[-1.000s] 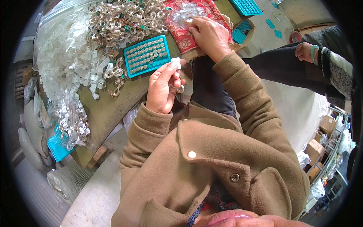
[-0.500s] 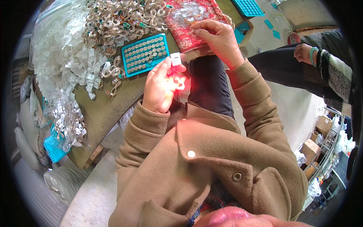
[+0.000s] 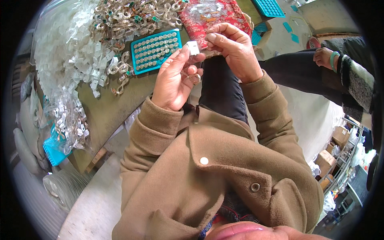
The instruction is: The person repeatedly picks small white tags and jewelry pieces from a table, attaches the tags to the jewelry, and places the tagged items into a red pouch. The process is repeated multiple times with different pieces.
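Observation:
Between the thumb and fingers of my left hand (image 3: 173, 86) is a small white plastic case (image 3: 193, 48). A coil of clear thin wire (image 3: 195, 79) hangs against the lower fingers of that hand. My right hand (image 3: 237, 54) is a little to the right of the case, thumb and forefinger pinched together; anything between them is too small to make out. Left of my hands, a blue tray (image 3: 165, 63) holds rows of round silver button cells (image 3: 146, 50). Beyond it lies a heap of coiled clear wires (image 3: 132, 20), beside a large pile of whitish plastic cases (image 3: 64, 52).
A red patterned cloth (image 3: 236, 20) bears small clear pieces (image 3: 206, 10). Bagged white cases (image 3: 70, 122) and a blue tray (image 3: 55, 150) sit at the table's left edge. At the right, another person's hand (image 3: 322, 58) rests near their leg. Boxes (image 3: 326, 160) stand on a rack.
The red glow in my left hand has gone out. Both hands have drawn slightly closer together, with the white case tilted and raised a little toward the right hand.

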The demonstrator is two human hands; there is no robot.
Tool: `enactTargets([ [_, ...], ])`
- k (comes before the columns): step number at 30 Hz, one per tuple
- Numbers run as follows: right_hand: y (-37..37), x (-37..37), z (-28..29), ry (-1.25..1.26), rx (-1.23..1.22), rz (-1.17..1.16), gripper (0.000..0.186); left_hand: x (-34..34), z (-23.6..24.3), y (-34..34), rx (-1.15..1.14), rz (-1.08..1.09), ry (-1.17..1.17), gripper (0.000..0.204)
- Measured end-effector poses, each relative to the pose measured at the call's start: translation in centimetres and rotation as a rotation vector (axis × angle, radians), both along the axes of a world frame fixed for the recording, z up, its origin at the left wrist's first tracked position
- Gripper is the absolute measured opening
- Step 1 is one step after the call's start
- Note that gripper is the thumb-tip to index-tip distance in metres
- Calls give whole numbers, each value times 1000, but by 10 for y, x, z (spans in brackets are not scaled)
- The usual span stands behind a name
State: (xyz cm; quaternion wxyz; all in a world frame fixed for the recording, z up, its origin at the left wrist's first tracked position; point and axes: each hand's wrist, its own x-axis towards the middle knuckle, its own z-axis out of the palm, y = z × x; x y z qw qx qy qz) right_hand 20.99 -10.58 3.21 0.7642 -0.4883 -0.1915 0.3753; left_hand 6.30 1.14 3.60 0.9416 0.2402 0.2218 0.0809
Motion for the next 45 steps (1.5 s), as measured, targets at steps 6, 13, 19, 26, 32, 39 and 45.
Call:
enactTargets([
  [6,5,-19,3,-622,-84,-31,10,-7,3,-5,71,10,-20,28],
  [13,5,-26,18,-1062,-106,-38,14,-15,6,-11,83,75,-35,25],
  [19,2,-34,24,-1120,-233,20,13,-19,2,-14,290,114,70,23],
  [26,2,-45,22,-848,-216,67,8,-37,-1,-3,44,45,91,23],
  [32,6,-52,19,-926,-205,91,7,-45,-3,-4,37,42,82,23],
  [39,12,-52,16,-974,-255,257,11,-46,-5,-4,556,134,199,20],
  [45,43,-46,19,-872,-248,374,8,-77,-10,10,324,121,57,33],
])
